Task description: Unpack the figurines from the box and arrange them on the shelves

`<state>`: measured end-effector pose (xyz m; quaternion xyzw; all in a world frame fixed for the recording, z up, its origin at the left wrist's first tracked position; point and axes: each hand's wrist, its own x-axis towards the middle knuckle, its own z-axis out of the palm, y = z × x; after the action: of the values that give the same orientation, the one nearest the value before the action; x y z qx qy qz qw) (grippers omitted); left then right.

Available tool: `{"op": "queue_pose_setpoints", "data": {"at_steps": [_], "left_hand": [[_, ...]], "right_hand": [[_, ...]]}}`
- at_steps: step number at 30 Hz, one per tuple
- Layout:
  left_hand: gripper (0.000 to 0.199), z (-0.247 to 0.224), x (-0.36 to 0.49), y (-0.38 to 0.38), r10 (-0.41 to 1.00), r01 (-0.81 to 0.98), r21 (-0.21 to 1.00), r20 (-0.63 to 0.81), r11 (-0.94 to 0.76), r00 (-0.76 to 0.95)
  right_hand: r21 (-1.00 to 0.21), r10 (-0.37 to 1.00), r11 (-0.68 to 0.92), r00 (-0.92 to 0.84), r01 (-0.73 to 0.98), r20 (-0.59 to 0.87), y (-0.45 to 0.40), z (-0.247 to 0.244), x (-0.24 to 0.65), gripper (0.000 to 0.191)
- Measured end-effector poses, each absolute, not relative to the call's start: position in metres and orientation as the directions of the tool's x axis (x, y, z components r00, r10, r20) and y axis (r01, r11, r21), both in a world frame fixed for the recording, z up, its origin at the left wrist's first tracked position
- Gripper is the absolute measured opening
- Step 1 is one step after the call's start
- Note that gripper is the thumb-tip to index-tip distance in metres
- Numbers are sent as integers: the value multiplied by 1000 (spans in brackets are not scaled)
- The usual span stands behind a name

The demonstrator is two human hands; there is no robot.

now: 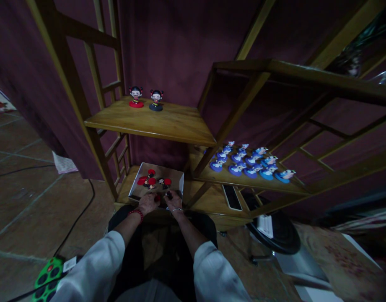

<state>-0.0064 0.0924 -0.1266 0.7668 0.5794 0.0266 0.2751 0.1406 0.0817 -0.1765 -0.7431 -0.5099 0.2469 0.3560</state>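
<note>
A shallow metal tray (139, 176) stands on the low wooden shelf (126, 195) directly in front of me. Several small red-and-black figurine pieces (155, 181) lie in it. My left hand (148, 203), with a red bead bracelet, rests at the tray's front edge, its fingertips close to a red piece (157, 198). My right hand (173, 200), with a thin silver bracelet, pinches a small dark piece (169, 195) over the tray. Two finished bobble-head figurines (146, 99) stand on the shelf above, one on a red base, one on a black base.
Several blue figurines (243, 164) stand in rows on a wooden shelf to the right. A black phone-like slab (232, 197) lies on the low shelf. A round black seat (274, 233) stands lower right, a green perforated pad (48, 280) lower left. Maroon curtains hang behind; a cable crosses the tiled floor.
</note>
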Motion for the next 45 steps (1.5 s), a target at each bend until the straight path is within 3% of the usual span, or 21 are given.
{"op": "queue_pose_setpoints", "data": {"at_steps": [17,33,45], "left_hand": [[47,-129,-2,97,881,788,555,-192,-266,432],[44,-134,4,97,890,679,710,-169,-188,424],[39,-133,4,102,918,660,746,-196,-88,343]], "right_hand": [[-800,943,-214,331,561,-20,82,-176,140,23],[-788,949,-197,316,583,-3,81,-180,140,24],[-812,945,-177,327,556,17,80,-178,139,22]]}}
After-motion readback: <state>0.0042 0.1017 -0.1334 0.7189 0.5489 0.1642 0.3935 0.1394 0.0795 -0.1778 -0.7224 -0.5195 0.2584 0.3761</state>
